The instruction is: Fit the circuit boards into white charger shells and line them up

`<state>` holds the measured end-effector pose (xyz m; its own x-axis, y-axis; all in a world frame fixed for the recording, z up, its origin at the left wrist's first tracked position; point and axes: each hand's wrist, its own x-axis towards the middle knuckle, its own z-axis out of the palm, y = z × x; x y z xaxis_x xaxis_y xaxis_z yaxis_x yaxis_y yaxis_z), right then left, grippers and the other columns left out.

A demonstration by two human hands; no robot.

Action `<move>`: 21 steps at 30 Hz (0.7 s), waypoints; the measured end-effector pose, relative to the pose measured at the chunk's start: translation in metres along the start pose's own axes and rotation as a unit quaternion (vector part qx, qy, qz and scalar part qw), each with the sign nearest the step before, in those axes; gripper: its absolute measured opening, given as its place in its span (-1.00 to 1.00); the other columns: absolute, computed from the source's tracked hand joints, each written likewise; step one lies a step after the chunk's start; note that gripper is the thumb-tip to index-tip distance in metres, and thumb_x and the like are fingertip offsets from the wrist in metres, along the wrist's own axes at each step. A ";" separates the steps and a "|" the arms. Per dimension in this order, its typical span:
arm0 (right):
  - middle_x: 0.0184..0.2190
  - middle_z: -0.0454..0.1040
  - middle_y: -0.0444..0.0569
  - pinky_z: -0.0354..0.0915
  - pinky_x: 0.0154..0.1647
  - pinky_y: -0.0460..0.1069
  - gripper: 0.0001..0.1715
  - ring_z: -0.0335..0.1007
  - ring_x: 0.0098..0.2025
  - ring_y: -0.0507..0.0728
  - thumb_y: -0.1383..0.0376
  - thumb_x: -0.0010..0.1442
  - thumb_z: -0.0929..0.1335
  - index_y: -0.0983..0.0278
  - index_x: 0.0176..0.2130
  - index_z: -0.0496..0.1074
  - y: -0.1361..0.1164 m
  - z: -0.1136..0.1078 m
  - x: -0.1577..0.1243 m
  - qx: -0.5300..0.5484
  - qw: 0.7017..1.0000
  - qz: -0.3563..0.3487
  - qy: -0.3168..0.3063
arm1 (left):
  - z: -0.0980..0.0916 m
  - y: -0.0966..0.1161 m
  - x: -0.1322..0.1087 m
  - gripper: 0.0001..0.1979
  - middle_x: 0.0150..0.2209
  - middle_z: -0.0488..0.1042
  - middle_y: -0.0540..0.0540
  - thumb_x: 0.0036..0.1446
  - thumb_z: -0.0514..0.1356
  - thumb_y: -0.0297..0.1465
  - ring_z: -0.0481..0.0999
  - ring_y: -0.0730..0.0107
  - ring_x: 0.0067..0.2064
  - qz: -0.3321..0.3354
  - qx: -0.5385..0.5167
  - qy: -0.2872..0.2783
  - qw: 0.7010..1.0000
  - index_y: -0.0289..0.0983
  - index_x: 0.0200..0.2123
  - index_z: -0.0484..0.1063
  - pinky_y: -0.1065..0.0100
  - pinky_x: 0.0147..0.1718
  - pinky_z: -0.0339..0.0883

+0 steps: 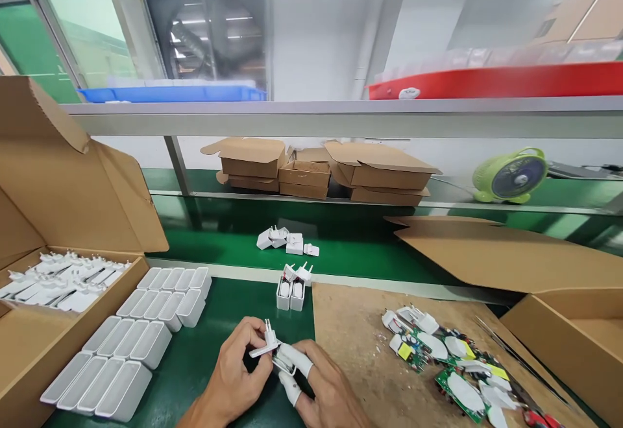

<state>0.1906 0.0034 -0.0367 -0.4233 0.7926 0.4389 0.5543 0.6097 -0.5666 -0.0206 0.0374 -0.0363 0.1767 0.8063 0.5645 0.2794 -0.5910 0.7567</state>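
Note:
Above the green mat, my left hand [238, 369] pinches a white plug cover [268, 340] whose two pins point up. My right hand [327, 382], with white finger cots on its thumb and a finger, grips a small white charger housing [284, 364]. Cover and housing meet at an angle; my fingers hide part of the joint. Just beyond my hands stand two upright white housings [291, 295], with pinned covers [298, 272] tilted on top. Rows of white housings [124, 386] lie to the left of my left hand.
At left, an open carton [78, 344] holds many white pinned covers [58, 279]. On the brown board [355, 337] lie green circuit boards [460, 389] and tweezers [523, 360]. More white plug parts [294, 243] sit farther back. A shelf edge [311, 120] crosses above; a green fan [511, 175] stands right.

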 end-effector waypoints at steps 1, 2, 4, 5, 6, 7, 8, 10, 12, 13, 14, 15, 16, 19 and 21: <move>-0.05 0.55 0.06 0.54 -0.03 0.05 -0.52 0.55 -0.09 0.21 0.48 0.34 0.34 0.15 0.18 0.50 0.000 0.000 0.000 0.003 1.000 0.004 -0.005 | 0.000 -0.001 0.000 -0.83 -0.22 0.53 -0.05 0.32 0.17 -0.48 0.59 0.35 -0.25 -0.014 -0.003 -0.004 1.000 -0.17 -0.34 0.30 0.34 -0.24 0.49; -0.05 0.55 0.07 0.53 -0.02 0.07 -0.54 0.55 -0.07 0.22 0.47 0.34 0.34 0.16 0.16 0.52 -0.001 0.000 0.000 0.007 1.000 0.009 -0.012 | 0.000 -0.002 -0.001 -0.84 -0.24 0.53 -0.05 0.32 0.17 -0.46 0.59 0.34 -0.27 -0.030 -0.006 -0.009 1.000 -0.17 -0.35 0.30 0.34 -0.26 0.50; -0.05 0.55 0.07 0.52 0.02 0.09 -0.60 0.54 -0.06 0.23 0.42 0.38 0.33 0.15 0.12 0.57 0.000 0.001 0.002 0.030 0.999 0.031 -0.017 | -0.001 -0.005 -0.002 -0.85 -0.30 0.54 -0.03 0.35 0.18 -0.42 0.58 0.35 -0.32 -0.058 -0.009 -0.020 0.998 -0.17 -0.33 0.33 0.35 -0.32 0.50; -0.06 0.56 0.07 0.52 0.02 0.10 -0.64 0.55 -0.07 0.23 0.36 0.40 0.34 0.14 0.10 0.58 0.002 0.003 0.004 0.062 0.997 0.051 -0.004 | -0.002 -0.006 -0.003 -0.89 -0.31 0.56 -0.02 0.36 0.20 -0.40 0.58 0.36 -0.35 -0.068 -0.014 -0.026 0.997 -0.17 -0.28 0.37 0.36 -0.34 0.52; -0.08 0.57 0.06 0.52 0.01 0.11 -0.69 0.55 -0.08 0.23 0.28 0.40 0.37 0.15 0.08 0.60 0.004 0.005 0.006 0.115 0.990 0.080 0.018 | -0.002 -0.007 -0.005 -0.94 -0.29 0.59 -0.03 0.35 0.25 -0.36 0.60 0.35 -0.35 -0.070 -0.020 -0.031 0.997 -0.18 -0.18 0.41 0.34 -0.33 0.55; -0.09 0.59 0.06 0.54 -0.01 0.12 -0.71 0.57 -0.10 0.23 0.18 0.40 0.40 0.16 0.05 0.61 0.006 0.008 0.008 0.190 0.973 0.121 0.041 | -0.002 -0.009 -0.007 -0.75 -0.22 0.62 -0.06 0.29 0.35 -0.32 0.65 0.30 -0.30 -0.062 -0.024 -0.036 0.997 -0.18 -0.03 0.42 0.30 -0.28 0.60; -0.12 0.61 0.07 0.55 -0.04 0.13 -0.66 0.59 -0.12 0.25 0.06 0.36 0.44 0.18 0.02 0.62 0.008 0.011 0.010 0.281 0.943 0.169 0.062 | -0.001 -0.010 -0.010 -0.48 -0.11 0.65 -0.12 0.19 0.45 -0.29 0.69 0.21 -0.19 -0.049 -0.025 -0.043 0.998 -0.18 0.15 0.37 0.21 -0.18 0.65; -0.17 0.66 0.09 0.57 -0.11 0.16 -0.47 0.63 -0.18 0.27 -0.11 0.25 0.50 0.24 -0.03 0.63 0.010 0.015 0.013 0.461 0.844 0.261 0.090 | 0.003 -0.011 -0.015 -0.03 0.13 0.59 -0.24 0.03 0.56 -0.31 0.68 -0.01 0.06 -0.005 -0.010 -0.050 0.999 -0.14 0.41 0.15 0.02 0.05 0.64; -0.21 0.69 0.10 0.56 -0.11 0.17 -0.40 0.66 -0.23 0.28 -0.14 0.18 0.55 0.29 -0.06 0.63 0.007 0.016 0.015 0.580 0.746 0.313 0.092 | 0.008 -0.009 -0.018 -0.01 0.22 0.53 -0.28 0.13 0.49 -0.40 0.63 -0.06 0.17 0.041 0.011 -0.043 0.998 -0.09 0.49 0.04 -0.04 0.13 0.60; -0.22 0.70 0.11 0.54 -0.10 0.16 -0.40 0.67 -0.24 0.27 -0.11 0.16 0.57 0.31 -0.06 0.64 0.004 0.015 0.015 0.616 0.714 0.321 0.090 | 0.012 -0.007 -0.019 -0.08 0.22 0.53 -0.28 0.21 0.42 -0.44 0.64 -0.02 0.15 0.060 0.014 -0.037 0.997 -0.07 0.50 0.03 -0.02 0.11 0.62; -0.22 0.71 0.12 0.53 -0.10 0.13 -0.41 0.67 -0.24 0.26 -0.08 0.15 0.58 0.33 -0.07 0.65 0.001 0.014 0.016 0.639 0.692 0.323 0.087 | 0.014 -0.004 -0.019 -0.14 0.20 0.54 -0.27 0.26 0.36 -0.46 0.66 0.02 0.10 0.077 0.013 -0.030 0.996 -0.06 0.50 0.03 0.02 0.08 0.64; -0.22 0.72 0.14 0.52 -0.10 0.11 -0.42 0.68 -0.25 0.25 -0.05 0.14 0.59 0.35 -0.07 0.66 -0.002 0.012 0.016 0.654 0.679 0.323 0.080 | 0.016 -0.002 -0.018 -0.18 0.17 0.55 -0.27 0.29 0.34 -0.47 0.67 0.05 0.06 0.092 0.011 -0.022 0.995 -0.06 0.49 0.04 0.05 0.05 0.65; -0.22 0.72 0.15 0.51 -0.11 0.09 -0.42 0.68 -0.25 0.25 -0.04 0.14 0.59 0.37 -0.07 0.66 -0.004 0.011 0.016 0.663 0.672 0.322 0.075 | 0.018 0.000 -0.018 -0.20 0.16 0.56 -0.27 0.30 0.33 -0.46 0.68 0.06 0.05 0.103 0.010 -0.019 0.994 -0.07 0.48 0.06 0.06 0.04 0.66; -0.21 0.73 0.18 0.50 -0.12 0.08 -0.42 0.68 -0.26 0.24 -0.04 0.14 0.59 0.38 -0.07 0.67 -0.008 0.009 0.018 0.667 0.669 0.321 0.069 | 0.018 0.002 -0.015 -0.22 0.15 0.57 -0.27 0.32 0.32 -0.43 0.67 0.05 0.08 0.112 0.017 -0.010 0.994 -0.10 0.49 0.06 0.08 0.05 0.66; -0.20 0.73 0.20 0.50 -0.10 0.10 -0.41 0.68 -0.25 0.25 -0.05 0.15 0.59 0.38 -0.07 0.67 -0.008 0.010 0.018 0.663 0.673 0.320 0.069 | 0.018 0.000 -0.015 -0.22 0.16 0.57 -0.27 0.32 0.31 -0.42 0.67 0.06 0.08 0.105 0.020 -0.009 0.994 -0.10 0.49 0.05 0.08 0.06 0.66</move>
<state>0.1721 0.0128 -0.0312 -0.2809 0.9423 -0.1823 -0.5751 -0.3173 -0.7540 -0.0066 0.0253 -0.0505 0.2522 0.6661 0.7020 0.2720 -0.7450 0.6092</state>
